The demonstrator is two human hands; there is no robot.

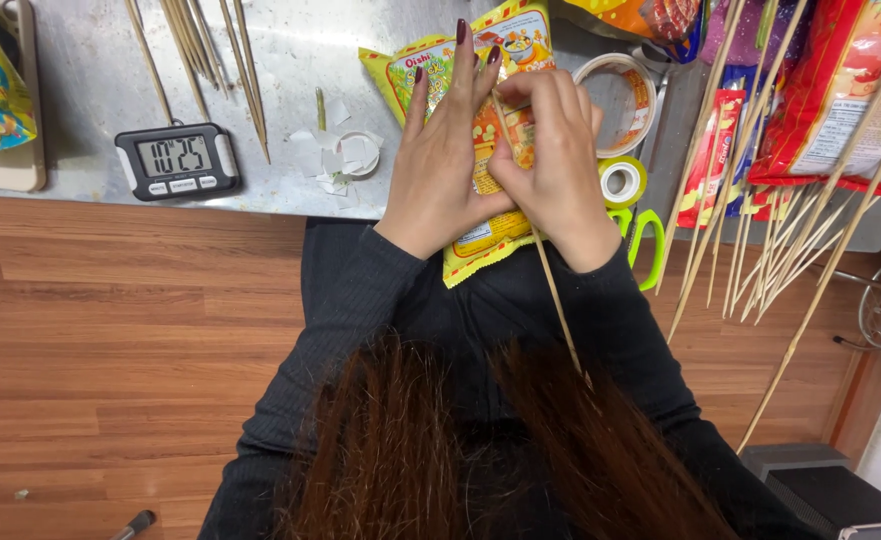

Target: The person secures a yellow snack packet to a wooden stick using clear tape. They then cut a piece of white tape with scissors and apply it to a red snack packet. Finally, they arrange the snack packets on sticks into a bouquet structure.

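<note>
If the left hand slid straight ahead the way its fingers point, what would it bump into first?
Probably nothing soon. The left hand lies flat on the yellow snack packet, fingers pointing up the metal table. Past the packet's top edge, only bare tabletop shows up to the picture's edge.

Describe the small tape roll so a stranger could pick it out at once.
Start at the metal table and go to its near edge, just right of the right hand. The small tape roll lies flat there, above the green scissors. Its yellow-green rim sets it apart from the larger roll behind.
</note>
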